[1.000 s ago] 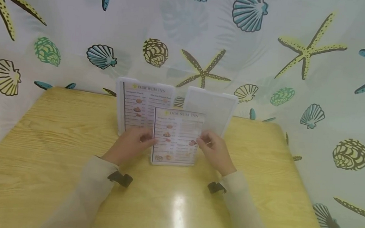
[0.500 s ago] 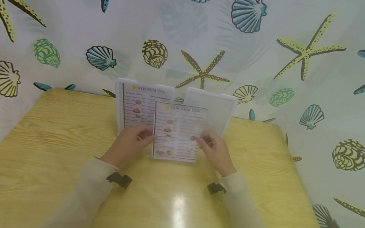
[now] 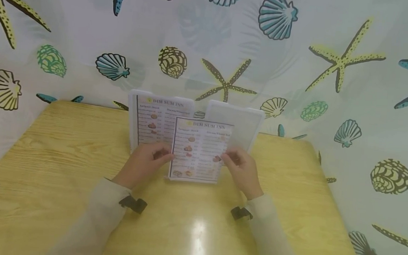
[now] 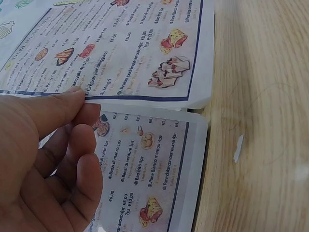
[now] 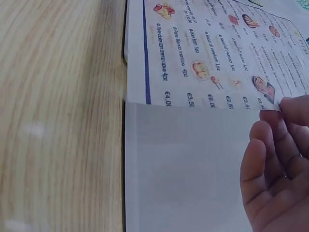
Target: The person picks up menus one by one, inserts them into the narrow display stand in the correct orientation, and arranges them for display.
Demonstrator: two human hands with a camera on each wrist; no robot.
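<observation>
Both hands hold a printed menu sheet [image 3: 199, 151] headed "DIM SUM INN" upright by its side edges. The left hand [image 3: 149, 161] pinches its left edge between thumb and fingers, and the right hand [image 3: 242, 169] pinches its right edge. In the left wrist view the thumb lies on the menu sheet [image 4: 140, 53] near its border. Behind it stand two white-edged panels: a left panel [image 3: 151, 118] showing a like menu page, and a blank white right panel [image 3: 248, 124]. The sheet covers the space between them, so whether they are joined is hidden.
The panels stand on a wooden table [image 3: 71, 146] towards its far edge. A white cloth or wall [image 3: 143, 28] with shell and starfish prints rises behind the table and on the right. A dark band [image 3: 134, 204] is on each wrist.
The menu sheet rises a little, then sinks slightly and shifts a touch to the right. Both hands keep their hold on its edges; the panels stay put.
</observation>
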